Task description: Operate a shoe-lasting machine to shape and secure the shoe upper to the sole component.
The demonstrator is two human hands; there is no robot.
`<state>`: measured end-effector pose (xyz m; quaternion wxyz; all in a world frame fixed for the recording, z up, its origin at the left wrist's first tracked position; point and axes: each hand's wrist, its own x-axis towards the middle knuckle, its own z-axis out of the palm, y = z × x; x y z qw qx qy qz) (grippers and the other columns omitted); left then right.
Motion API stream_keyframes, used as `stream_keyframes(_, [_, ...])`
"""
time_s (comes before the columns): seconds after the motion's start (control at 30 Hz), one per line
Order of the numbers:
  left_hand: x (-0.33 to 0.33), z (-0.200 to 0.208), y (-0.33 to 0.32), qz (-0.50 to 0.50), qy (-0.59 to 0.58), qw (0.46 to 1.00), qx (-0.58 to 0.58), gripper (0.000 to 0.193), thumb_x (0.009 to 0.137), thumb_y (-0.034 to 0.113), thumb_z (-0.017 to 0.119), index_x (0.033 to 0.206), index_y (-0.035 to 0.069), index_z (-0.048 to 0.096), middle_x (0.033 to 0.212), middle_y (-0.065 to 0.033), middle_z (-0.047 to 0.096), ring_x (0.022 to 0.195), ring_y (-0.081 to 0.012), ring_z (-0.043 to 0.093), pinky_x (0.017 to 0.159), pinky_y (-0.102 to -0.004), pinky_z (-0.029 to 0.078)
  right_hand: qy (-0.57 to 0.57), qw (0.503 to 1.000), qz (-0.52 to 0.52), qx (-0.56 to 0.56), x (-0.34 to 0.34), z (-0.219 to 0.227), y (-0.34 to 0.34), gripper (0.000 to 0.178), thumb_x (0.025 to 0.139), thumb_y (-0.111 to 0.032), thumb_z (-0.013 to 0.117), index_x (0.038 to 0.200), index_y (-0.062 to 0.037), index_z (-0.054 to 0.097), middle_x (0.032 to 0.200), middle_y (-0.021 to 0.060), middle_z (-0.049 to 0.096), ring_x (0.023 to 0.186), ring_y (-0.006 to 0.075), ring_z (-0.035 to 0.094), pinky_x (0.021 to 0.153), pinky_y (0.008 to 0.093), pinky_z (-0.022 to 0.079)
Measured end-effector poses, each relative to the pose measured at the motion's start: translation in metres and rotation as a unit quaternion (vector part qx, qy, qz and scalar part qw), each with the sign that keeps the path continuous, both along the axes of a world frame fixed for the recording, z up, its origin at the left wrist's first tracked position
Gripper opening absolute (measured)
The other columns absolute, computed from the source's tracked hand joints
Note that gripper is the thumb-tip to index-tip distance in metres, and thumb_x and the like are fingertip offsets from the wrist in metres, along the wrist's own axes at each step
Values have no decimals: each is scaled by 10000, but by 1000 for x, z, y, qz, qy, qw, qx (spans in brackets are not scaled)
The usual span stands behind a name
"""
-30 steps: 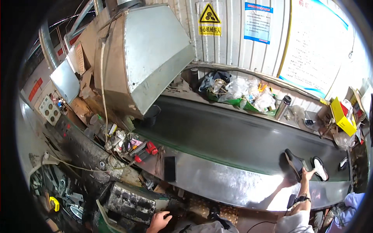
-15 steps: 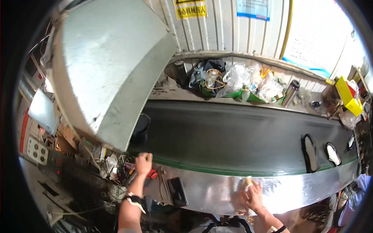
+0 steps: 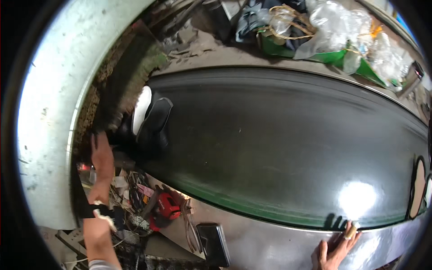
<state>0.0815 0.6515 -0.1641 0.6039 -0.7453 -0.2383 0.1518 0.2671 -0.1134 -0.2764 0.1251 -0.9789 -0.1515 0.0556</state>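
Note:
My left hand (image 3: 102, 155) reaches under a pale metal hood at the left, beside a ragged hanging flap (image 3: 135, 76). Its fingers look stretched out, though shadow covers their tips, and I see nothing held. Close to it on the dark conveyor belt (image 3: 270, 135) lie a black shoe (image 3: 155, 118) and a white sole-shaped piece (image 3: 142, 110), partly overlapping. My right hand (image 3: 339, 249) rests on the metal ledge (image 3: 279, 238) at the belt's near edge, fingers spread, with wrapping on a finger. Farther right, a shoe with a tan underside and black rim (image 3: 418, 186) lies on the belt.
The pale hood (image 3: 49, 117) curves over the belt's left end. A black phone (image 3: 213, 243) lies on the ledge beside a red tool (image 3: 167, 206) and clutter. Behind the belt, a green tray (image 3: 279, 47) holds clear plastic bags (image 3: 333, 27).
My view has moved closer and toward the left. The left hand has gone in under the hood. The black shoe and white piece now show at the belt's left end. My right hand's fingers have spread.

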Motion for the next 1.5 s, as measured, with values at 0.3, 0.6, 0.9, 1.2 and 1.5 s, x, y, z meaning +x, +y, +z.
stream_keyframes(0.3, [-6, 83, -11, 2, -75, 997, -3, 841, 851, -57, 533, 1592, -44, 135, 1683, -142, 165, 1561, -264, 162, 1286, -428, 120, 50, 997, -45, 50, -4, -6, -13, 938, 878, -558, 663, 1563, -56, 266, 1557, 284, 294, 1465, 536, 180, 1183, 680, 108])
stream_keyframes(0.6, [16, 73, -33, 8, -82, 996, -18, 905, 802, -84, 562, 1591, -47, 122, 1680, -160, 162, 1565, -272, 138, 1289, -438, 109, 38, 997, -60, 30, -9, -13, -21, 1076, 873, -655, 638, 1586, -13, 153, 1606, 309, 190, 1487, 528, 123, 1178, 683, 59])
stream_keyframes(0.9, [-1, 78, 0, -14, -84, 995, 58, 729, 925, 27, 461, 1593, -29, 174, 1675, -150, 198, 1557, -275, 181, 1270, -408, 185, 95, 969, -102, 205, 3, -4, 1, 1047, 880, -532, 696, 1573, 26, 144, 1561, 305, 297, 1452, 466, 230, 1188, 629, 90])
stream_keyframes(1.2, [107, -15, -170, 12, -289, 768, -571, 992, 706, 281, 881, 1496, -29, 368, 1558, -233, 385, 1495, -366, 293, 1236, -503, 221, 33, 999, -27, 29, 5, 30, 6, 888, 850, -472, 733, 1528, -32, 365, 1516, 272, 380, 1379, 477, 353, 1143, 637, 229])
stream_keyframes(1.5, [167, 29, -288, -33, -232, 453, -860, 381, 827, 318, 815, 1054, 20, 745, 842, -158, 755, 835, -262, 744, 755, -371, 574, 461, 685, -200, 527, 9, 97, 54, 1137, 872, -76, 789, 1631, -320, -21, 1548, 239, 412, 1360, 367, 487, 1109, 483, 430])
